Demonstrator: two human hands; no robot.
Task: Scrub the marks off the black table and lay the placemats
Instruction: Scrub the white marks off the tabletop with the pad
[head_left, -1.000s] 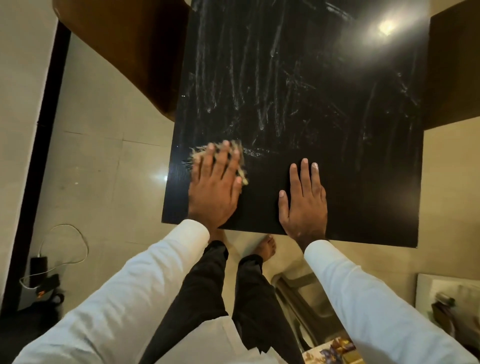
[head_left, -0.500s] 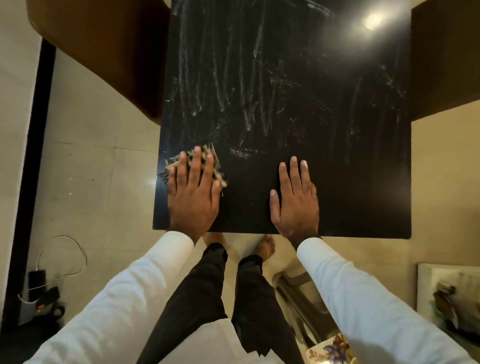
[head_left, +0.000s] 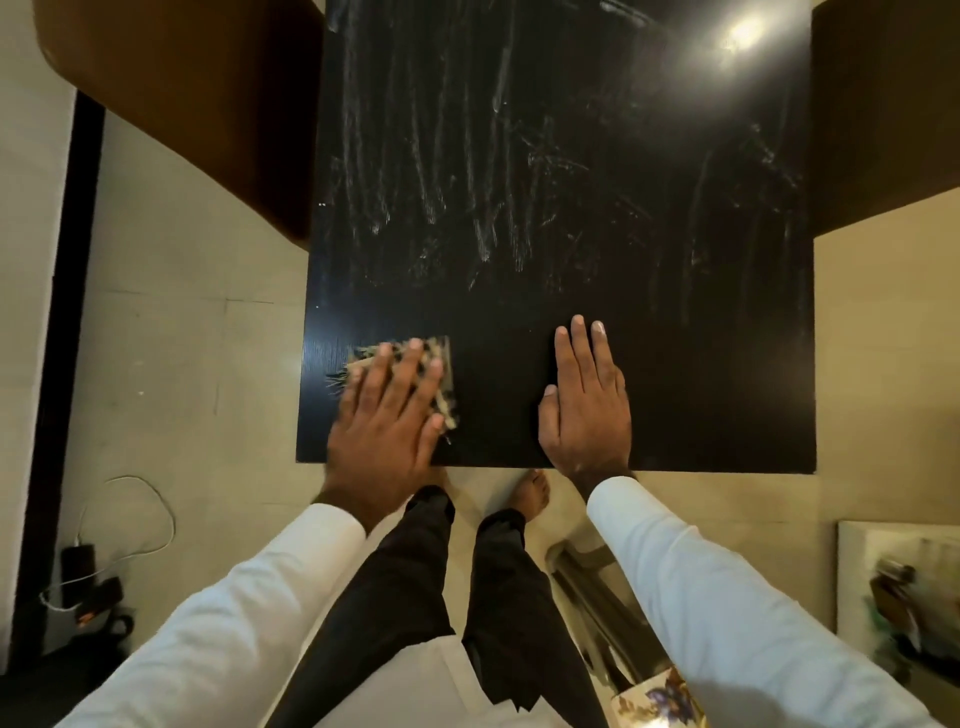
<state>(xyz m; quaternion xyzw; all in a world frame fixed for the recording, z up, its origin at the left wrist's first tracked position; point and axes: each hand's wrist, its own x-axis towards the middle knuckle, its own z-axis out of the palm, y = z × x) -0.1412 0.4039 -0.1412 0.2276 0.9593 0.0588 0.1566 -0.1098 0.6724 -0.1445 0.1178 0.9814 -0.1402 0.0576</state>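
Black glossy counter (head_left: 675, 364) looks only partly scrubbed to us: whitish streaky marks (head_left: 488, 223) cover its far part, our left hand (head_left: 387, 415) presses flat on a straw-coloured bristly pad (head_left: 445, 387) near its left corner, our right hand (head_left: 584, 405) rests flat, empty; no placemats show.

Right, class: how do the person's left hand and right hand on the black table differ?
The left hand presses a tan-and-black checked scrubbing pad; the right hand lies bare on the glossy black table. The left hand looks motion-blurred, the right hand sharp. Both lie flat, palm down, near the table's front edge.
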